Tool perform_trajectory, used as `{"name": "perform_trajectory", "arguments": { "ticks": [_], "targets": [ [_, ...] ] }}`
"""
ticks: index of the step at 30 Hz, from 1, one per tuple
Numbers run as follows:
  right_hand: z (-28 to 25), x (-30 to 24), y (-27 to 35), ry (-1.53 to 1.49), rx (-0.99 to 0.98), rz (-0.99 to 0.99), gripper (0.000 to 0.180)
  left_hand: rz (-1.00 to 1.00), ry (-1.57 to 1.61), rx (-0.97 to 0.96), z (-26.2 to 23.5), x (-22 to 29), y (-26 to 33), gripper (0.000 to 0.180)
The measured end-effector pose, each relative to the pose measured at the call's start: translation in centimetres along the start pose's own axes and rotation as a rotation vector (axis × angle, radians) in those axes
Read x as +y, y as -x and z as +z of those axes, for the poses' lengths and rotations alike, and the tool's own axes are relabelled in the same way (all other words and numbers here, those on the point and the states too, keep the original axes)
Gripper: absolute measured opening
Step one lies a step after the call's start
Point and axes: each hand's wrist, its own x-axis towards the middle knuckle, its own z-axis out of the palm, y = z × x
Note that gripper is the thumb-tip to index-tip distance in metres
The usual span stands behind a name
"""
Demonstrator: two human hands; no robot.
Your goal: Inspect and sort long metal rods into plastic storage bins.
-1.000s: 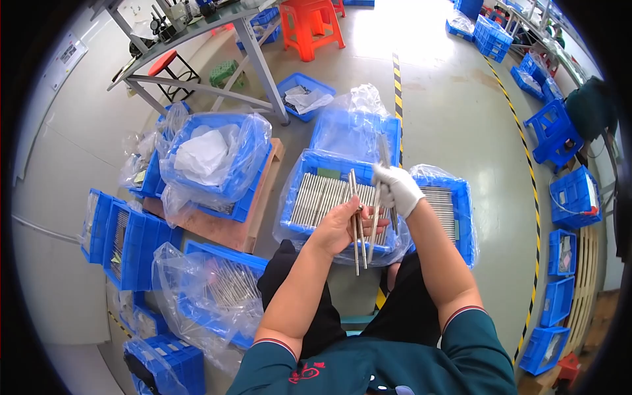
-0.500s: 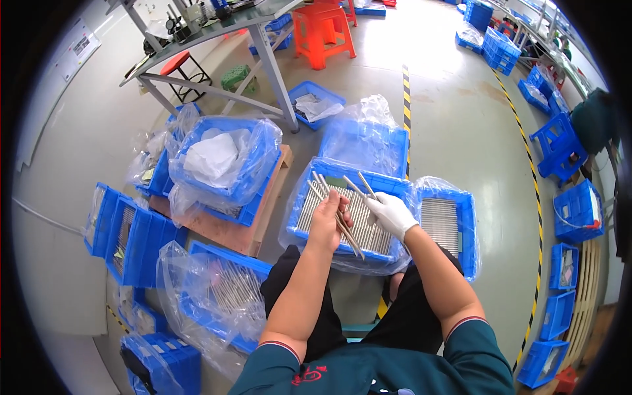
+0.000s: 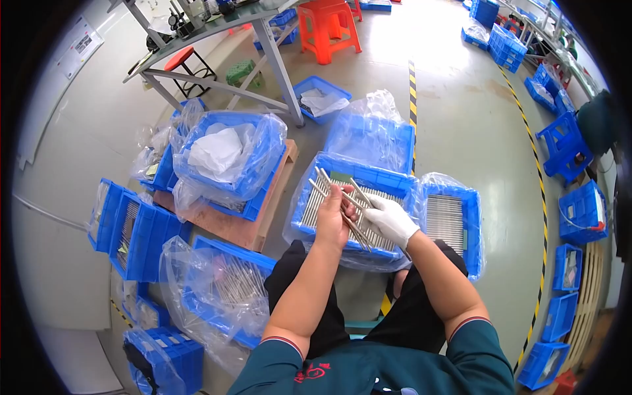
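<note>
My bare left hand (image 3: 334, 222) is closed around several thin metal rods (image 3: 358, 236), which slant out above and below the fist. Close beside it, my right hand (image 3: 394, 221) wears a white glove and grips at least one metal rod (image 3: 360, 191) near the left hand. How many rods the glove holds is hard to make out. Both hands are above a blue crate (image 3: 378, 172) lined with clear plastic, where many similar rods lie side by side in a row. My hands and forearms hide part of that row.
A second blue crate of rods (image 3: 445, 220) stands to the right. Another, wrapped in plastic, holds loose rods (image 3: 237, 283) at lower left. Stacked blue crates (image 3: 263, 148) sit on a wooden pallet (image 3: 266, 224). A workbench (image 3: 217, 31) and an orange stool (image 3: 329, 29) are farther off.
My gloved right hand has come closer to the left, and its rod now meets the left hand's bunch. The whole view has shifted slightly.
</note>
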Motion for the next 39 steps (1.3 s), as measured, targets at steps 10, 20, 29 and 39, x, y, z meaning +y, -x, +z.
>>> {"name": "perform_trajectory", "arguments": {
  "ticks": [10,20,29,39],
  "targets": [
    [-0.5,0.2,-0.8,-0.421,-0.068,0.148,0.037,0.114,-0.396,0.112,-0.1,-2.5,-0.5,0.027],
    [-0.5,0.9,0.0,-0.412,-0.02,0.261,0.016,-0.035,-0.056,0.007,0.0,-0.2,-0.4,0.03],
    [-0.2,0.1,0.6,-0.39,0.039,0.175,0.017,-0.078,-0.083,-0.087,0.4,0.5,0.1,0.032],
    [0.4,0.5,0.6,-0.472,-0.003,0.188,0.017,0.034,-0.082,-0.084,1.2,0.7,0.5,0.028]
  ]
}}
